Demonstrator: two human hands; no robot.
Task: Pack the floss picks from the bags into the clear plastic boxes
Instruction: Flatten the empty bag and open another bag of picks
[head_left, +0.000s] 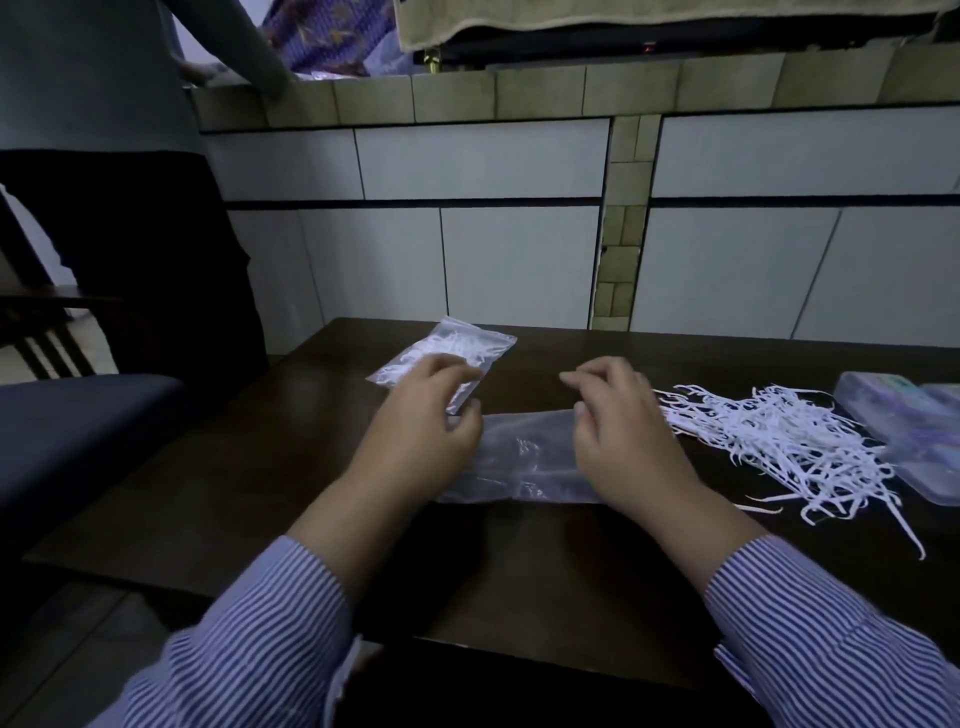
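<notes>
**A:** so what are the hands doing here?

**B:** both sit on the empty clear bag (524, 457) lying flat mid-table. The left hand (421, 421) has curled fingers at the bag's left edge, thumb pressing it. The right hand (618, 426) looks to pinch its right edge, fingers bent, hard to be sure.

**A:** and the picks?

**B:** loose floss picks (779, 441) are piled right of the hands, beside the clear plastic boxes (914, 431) at far right. A full bag (447, 358) is just beyond the left hand.
</notes>
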